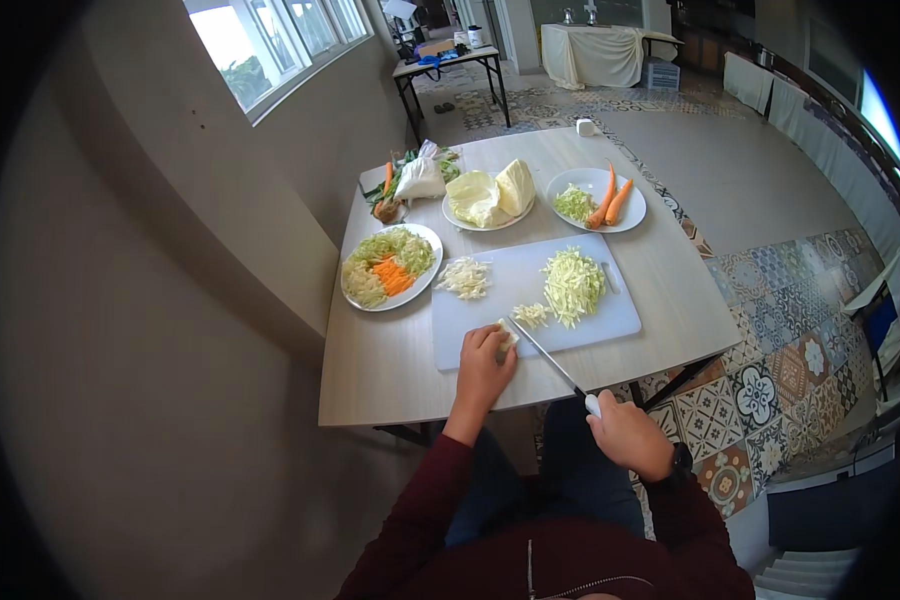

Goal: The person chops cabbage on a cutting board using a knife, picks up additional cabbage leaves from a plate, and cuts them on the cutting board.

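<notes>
- White-handled knife [548,357], gripped in the closed right hand [630,436], blade right beside the vegetable piece [508,342]!
- Left hand [485,367], half-curled, pins that piece on the board [515,265].

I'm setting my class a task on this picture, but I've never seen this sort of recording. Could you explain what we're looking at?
There is no machine here, only a person working with bare hands. One camera, worn on the head, looks forward and down, so the person's own sleeves and lap show at the bottom.

On the table is a white board with piles of pale shreds. Around it are three plates: one at left with green, pale and orange shreds, one behind with cabbage, and one farther right with green shreds and two carrots.

The left hand holds a pale piece on the board; I can't tell what it is. The right hand grips a knife, its tip beside that piece.
</notes>
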{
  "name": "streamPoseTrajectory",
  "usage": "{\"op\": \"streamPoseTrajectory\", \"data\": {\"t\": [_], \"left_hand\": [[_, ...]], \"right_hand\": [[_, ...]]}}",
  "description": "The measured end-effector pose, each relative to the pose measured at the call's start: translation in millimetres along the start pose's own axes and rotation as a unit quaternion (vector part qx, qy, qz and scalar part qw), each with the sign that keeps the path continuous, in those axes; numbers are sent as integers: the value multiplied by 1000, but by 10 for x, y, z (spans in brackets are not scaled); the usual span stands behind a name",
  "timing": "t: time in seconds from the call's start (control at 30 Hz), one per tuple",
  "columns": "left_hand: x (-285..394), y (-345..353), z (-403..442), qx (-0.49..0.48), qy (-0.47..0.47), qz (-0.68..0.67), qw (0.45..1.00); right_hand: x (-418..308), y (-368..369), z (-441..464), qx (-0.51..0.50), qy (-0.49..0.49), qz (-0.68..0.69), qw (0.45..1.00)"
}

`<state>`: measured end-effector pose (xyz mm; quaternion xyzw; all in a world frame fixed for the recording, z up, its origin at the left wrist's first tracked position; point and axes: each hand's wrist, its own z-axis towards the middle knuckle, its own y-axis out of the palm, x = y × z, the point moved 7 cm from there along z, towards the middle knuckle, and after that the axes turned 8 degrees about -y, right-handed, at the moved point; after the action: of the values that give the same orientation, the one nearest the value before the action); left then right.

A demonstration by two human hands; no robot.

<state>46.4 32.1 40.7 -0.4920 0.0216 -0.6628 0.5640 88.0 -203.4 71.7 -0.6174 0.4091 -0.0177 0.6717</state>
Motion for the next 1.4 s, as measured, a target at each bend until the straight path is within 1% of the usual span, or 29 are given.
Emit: {"op": "streamPoseTrajectory", "data": {"t": [0.17, 0.53, 0.67, 0.77, 1.07, 1.4], "left_hand": [[9, 0, 4, 5, 7, 3, 1000], [27, 47, 2, -25, 37, 6, 999], [37, 45, 4, -29, 30, 5, 999], [50, 39, 10, -33, 30, 8, 999], [60, 37, 7, -34, 25, 17, 999], [52, 44, 8, -29, 26, 22, 999]], "right_hand": [[61, 5, -60, 4, 9, 7, 1000], [110, -43, -57, 48, -18, -19, 999], [52, -77, -74, 50, -29, -22, 998], [25, -86, -69, 27, -22, -21, 999], [62, 0, -39, 21, -19, -28, 999], [65, 57, -42, -15, -4, 19, 1000]]}}
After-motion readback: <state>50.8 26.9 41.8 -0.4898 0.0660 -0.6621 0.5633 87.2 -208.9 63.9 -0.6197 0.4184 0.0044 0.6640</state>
